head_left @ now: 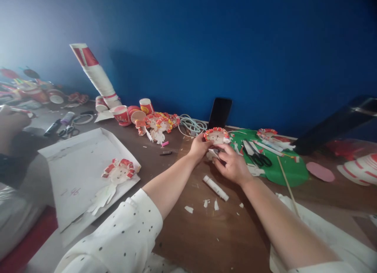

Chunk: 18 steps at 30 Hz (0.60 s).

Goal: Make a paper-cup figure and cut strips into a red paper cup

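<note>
Black phone (220,114) standing tilted before blue wall (176,41). Pale coiled cable (193,125) just left of phone; tall slanting cup stack (100,78) farther left. Right of phone: green sheet (296,174), then pink oval (320,171). White tray (67,167) well left of phone.

Tabletop (188,233) is wood or wood-look, smooth w/ a slight sheen; wall (176,49) looks smooth + matt. Round craft piece (217,137) = cut paper, rough frilly edge. Cups (146,107) = smooth coated paper imo, phone (220,112) glossy blk. Scissors (257,158): metal blades, plastic handles. Green sheet (290,174) is matt, paper or felt, can't tell tbh. Sleeve (118,229) = soft cloth.
</note>
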Each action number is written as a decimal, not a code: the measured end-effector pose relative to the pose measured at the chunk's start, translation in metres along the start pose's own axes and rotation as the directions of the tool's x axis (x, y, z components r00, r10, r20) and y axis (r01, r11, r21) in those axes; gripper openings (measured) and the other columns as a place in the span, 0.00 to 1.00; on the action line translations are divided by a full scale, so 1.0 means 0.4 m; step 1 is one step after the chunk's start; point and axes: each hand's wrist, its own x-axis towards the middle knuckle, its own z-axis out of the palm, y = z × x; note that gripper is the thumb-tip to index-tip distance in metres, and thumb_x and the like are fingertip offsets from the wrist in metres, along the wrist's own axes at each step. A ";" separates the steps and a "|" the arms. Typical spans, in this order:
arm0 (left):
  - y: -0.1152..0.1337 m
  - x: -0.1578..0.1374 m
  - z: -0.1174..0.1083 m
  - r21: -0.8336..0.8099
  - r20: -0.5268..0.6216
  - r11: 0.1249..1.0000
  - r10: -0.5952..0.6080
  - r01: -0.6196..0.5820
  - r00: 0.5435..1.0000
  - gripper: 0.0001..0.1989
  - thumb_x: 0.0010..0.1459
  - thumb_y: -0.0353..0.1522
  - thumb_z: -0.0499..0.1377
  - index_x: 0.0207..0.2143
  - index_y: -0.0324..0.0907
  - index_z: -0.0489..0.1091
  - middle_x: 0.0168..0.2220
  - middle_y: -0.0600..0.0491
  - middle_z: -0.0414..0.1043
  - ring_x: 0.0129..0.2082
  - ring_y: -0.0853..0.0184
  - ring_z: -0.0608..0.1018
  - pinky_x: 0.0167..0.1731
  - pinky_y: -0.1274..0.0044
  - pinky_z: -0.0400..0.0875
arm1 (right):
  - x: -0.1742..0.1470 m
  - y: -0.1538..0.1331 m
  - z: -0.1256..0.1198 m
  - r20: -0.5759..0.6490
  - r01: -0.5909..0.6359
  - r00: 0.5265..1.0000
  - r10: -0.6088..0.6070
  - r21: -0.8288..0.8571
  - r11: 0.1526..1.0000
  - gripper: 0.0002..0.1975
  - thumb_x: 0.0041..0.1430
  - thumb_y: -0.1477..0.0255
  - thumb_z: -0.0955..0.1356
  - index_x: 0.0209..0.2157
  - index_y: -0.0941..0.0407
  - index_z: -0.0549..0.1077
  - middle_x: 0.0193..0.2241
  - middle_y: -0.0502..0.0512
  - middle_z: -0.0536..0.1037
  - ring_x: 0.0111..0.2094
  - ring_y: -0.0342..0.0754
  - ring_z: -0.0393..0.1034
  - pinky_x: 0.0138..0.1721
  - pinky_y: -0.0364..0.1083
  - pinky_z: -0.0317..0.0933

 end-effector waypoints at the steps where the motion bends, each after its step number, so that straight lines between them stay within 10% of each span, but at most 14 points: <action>1: 0.002 -0.001 0.001 -0.018 0.000 1.000 -0.017 0.017 1.000 0.13 0.42 0.24 0.62 0.34 0.38 0.70 0.28 0.54 0.73 0.26 0.71 0.75 0.33 0.76 0.71 | 0.000 0.000 0.000 -0.004 0.009 1.000 -0.009 0.006 1.000 0.08 0.60 0.69 0.64 0.30 0.55 0.73 0.53 0.56 0.70 0.45 0.51 0.73 0.41 0.47 0.69; 18: 0.001 0.003 -0.001 -0.057 -0.009 0.994 -0.096 0.096 0.995 0.15 0.41 0.24 0.64 0.36 0.37 0.71 0.30 0.51 0.74 0.30 0.68 0.77 0.38 0.74 0.71 | -0.004 -0.002 0.004 -0.006 0.041 0.999 -0.040 0.051 0.998 0.05 0.59 0.71 0.65 0.33 0.54 0.74 0.51 0.55 0.71 0.44 0.50 0.72 0.45 0.48 0.69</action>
